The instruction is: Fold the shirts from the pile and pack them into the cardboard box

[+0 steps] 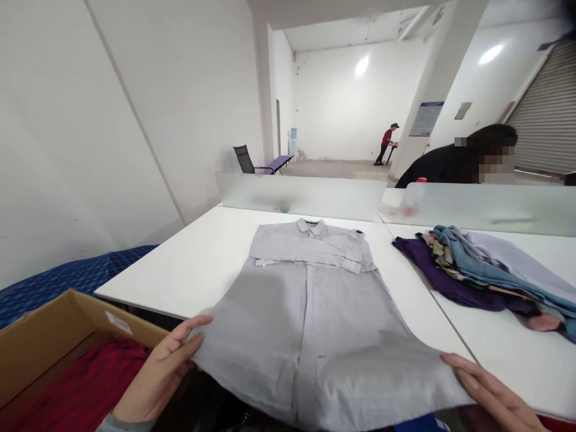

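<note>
A light grey button-up shirt (274,312) lies front side up on the white table, its collar at the far end. Both sleeves are folded across the chest, one over the other. My left hand (164,363) pinches the hem's left corner between thumb and fingers. At the opposite corner, my right hand (490,390) grips the hem, partly cut off by the frame's edge. Between the hands the lower part of the shirt is spread out and hangs past the table's near edge.
A pile of clothes (486,270) lies on the table at right. At lower left stands a cardboard box (40,318) with red checked cloth (90,378) inside. Frosted dividers (306,195) line the table's far edge. One person (441,159) leans behind them; another (387,144) stands far back.
</note>
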`<state>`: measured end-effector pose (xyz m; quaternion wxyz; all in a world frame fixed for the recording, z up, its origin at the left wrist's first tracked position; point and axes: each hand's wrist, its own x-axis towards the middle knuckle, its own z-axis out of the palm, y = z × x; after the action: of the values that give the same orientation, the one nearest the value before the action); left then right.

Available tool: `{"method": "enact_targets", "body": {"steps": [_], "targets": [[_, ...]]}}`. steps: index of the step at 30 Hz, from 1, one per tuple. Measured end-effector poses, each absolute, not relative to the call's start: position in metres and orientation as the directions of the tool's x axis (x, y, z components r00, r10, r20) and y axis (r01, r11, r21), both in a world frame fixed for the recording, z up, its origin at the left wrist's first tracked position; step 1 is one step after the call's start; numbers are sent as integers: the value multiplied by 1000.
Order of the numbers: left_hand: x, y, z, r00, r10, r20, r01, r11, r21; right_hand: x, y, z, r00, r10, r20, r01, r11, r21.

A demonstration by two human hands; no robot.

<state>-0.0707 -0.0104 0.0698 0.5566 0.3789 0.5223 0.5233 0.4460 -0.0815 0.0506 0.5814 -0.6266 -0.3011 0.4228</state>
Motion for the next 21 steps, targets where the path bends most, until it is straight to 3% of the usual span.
{"method": "enact_targets", "body": {"steps": [7, 12, 17, 21], "targets": [[-70, 103, 114, -31, 999, -26, -279, 17, 960, 464, 64, 116, 295, 949, 109, -71, 135, -988], [-57, 235, 136, 0, 999, 35, -286, -34, 958, 481, 194, 146, 267, 956, 123, -169, 172, -971], [-22, 347, 122, -49, 996, 77, 104, -72, 992, 484, 297, 116, 308, 951, -19, -188, 41, -981], [1, 367, 90, -122, 983, 134, 305, -91, 948, 475, 332, 71, 494, 869, 13, -123, 85, -989]]}}
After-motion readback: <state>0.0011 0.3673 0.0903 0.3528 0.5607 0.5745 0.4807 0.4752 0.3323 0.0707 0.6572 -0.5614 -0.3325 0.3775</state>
